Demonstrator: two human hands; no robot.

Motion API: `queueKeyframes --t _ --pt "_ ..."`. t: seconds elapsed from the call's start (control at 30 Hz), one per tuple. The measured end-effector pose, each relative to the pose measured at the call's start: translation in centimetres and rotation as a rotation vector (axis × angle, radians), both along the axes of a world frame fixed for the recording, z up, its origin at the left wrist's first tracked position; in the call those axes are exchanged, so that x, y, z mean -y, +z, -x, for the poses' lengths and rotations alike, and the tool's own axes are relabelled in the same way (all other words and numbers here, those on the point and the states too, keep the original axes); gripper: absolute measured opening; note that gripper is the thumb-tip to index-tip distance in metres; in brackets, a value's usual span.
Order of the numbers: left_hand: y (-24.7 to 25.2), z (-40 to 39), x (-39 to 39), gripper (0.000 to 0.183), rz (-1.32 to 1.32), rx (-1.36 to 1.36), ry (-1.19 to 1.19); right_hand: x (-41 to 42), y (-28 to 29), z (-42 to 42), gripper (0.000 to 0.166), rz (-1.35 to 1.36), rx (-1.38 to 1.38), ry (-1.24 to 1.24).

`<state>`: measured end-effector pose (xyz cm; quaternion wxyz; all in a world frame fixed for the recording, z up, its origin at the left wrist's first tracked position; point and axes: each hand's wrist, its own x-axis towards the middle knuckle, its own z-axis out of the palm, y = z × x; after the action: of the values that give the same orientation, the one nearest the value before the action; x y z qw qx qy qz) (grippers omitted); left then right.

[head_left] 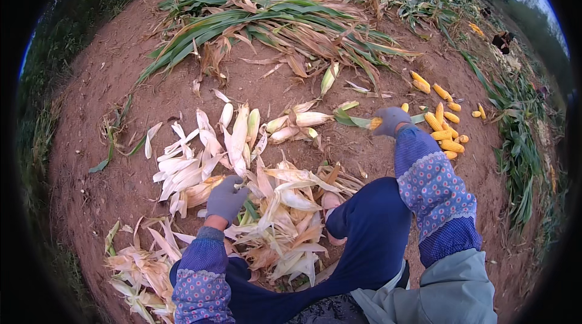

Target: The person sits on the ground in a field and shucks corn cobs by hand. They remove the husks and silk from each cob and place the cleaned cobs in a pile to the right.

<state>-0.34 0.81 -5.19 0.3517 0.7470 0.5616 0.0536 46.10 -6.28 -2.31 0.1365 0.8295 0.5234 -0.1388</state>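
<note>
My right hand, in a grey glove, is closed around a yellow husked corn cob, whose end shows past the fingers. Right of it, several husked cobs lie heaped on the soil. My left hand, gloved too, is at the heap of pale husks between my feet; whether its fingers grip anything is unclear. A husk-covered ear lies against its left side. Unhusked ears lie ahead of it, and others lie between the hands.
Cut corn stalks with green and brown leaves lie across the soil ahead. More stalks line the right side. Another husk pile is at lower left. Dark figures, seemingly people, are far off at upper right.
</note>
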Motion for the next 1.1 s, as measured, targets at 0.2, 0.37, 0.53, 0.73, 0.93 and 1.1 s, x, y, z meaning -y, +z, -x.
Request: queueKeyframes --t 0.2,0.37,0.53,0.73,0.93,1.1 --pt "-5.8 -1.2 0.3 0.078 0.089 -0.203 -0.141 9.6 3.1 -15.2 0.048 -0.732 0.487 -0.754" --pt "-12.7 -2.4 0.1 0.09 0.092 -0.215 -0.079 3.4 -5.3 -14.1 0.035 -0.493 -0.356 -0.615" --pt "-16.3 -6.2 -1.9 0.099 0.159 -0.305 -0.11 -5.9 -13.7 -7.2 0.036 -0.137 -0.241 -0.096" --pt "-23.0 -8.7 -6.5 0.09 0.256 -0.241 -0.039 -15.1 -19.7 -1.1 0.037 -0.144 -0.217 0.225" --pt "-26.2 -10.1 -9.1 0.061 0.439 -0.385 0.032 -21.0 -24.2 0.7 0.032 -0.172 -0.246 0.141" --pt "-27.9 -11.3 -10.3 0.058 0.388 -0.592 -0.008 -25.1 -28.3 2.2 0.037 -0.219 -0.274 -0.001"
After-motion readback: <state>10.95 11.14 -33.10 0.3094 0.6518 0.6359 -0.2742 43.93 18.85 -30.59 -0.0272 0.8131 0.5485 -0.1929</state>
